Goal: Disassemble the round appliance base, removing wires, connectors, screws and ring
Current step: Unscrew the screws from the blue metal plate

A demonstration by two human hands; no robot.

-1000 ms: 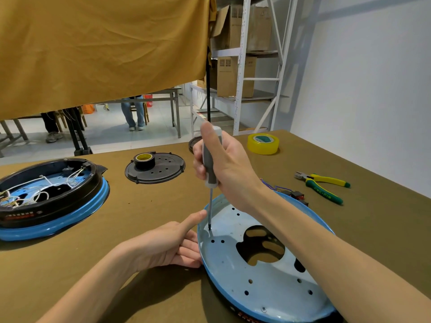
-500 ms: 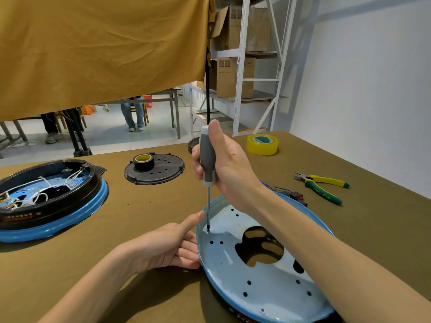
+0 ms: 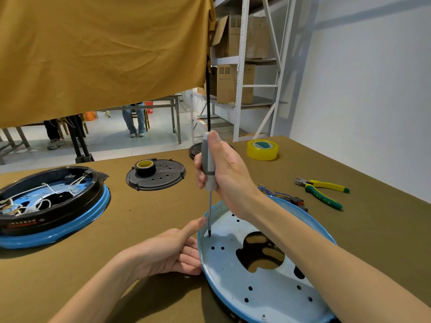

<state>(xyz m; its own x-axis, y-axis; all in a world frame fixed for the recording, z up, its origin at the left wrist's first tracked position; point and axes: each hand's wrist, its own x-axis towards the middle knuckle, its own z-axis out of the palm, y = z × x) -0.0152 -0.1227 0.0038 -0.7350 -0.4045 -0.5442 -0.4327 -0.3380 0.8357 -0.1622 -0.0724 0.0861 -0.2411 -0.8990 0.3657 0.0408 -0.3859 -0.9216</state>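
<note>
Wrapped round the grey handle of the screwdriver [image 3: 208, 167], the right hand [image 3: 225, 176] holds the tool nearly upright, thumb up along the handle's top, with the tip planted at about nine o'clock on the floor of the blue round base [image 3: 268, 297], just inside its rim. The left hand [image 3: 172, 251] braces that rim from outside at nine o'clock: the thumb points toward the shaft and the other fingers lie fairly straight against the edge, pressing, not gripping.

My guess is that a screw is being backed out at that spot, though the tip hides whatever sits under it. The base lies at the near right of the table [image 3: 144, 217]; the pulled wires and connectors [image 3: 283, 197] sit just past its rim at twelve o'clock, the pliers [image 3: 323, 191] out toward two o'clock.

What seems called for next is steady downward pressure while turning, with the left hand stopping the base from spinning. One more screw [image 3: 263, 317] shows near the rim at six o'clock.
</note>
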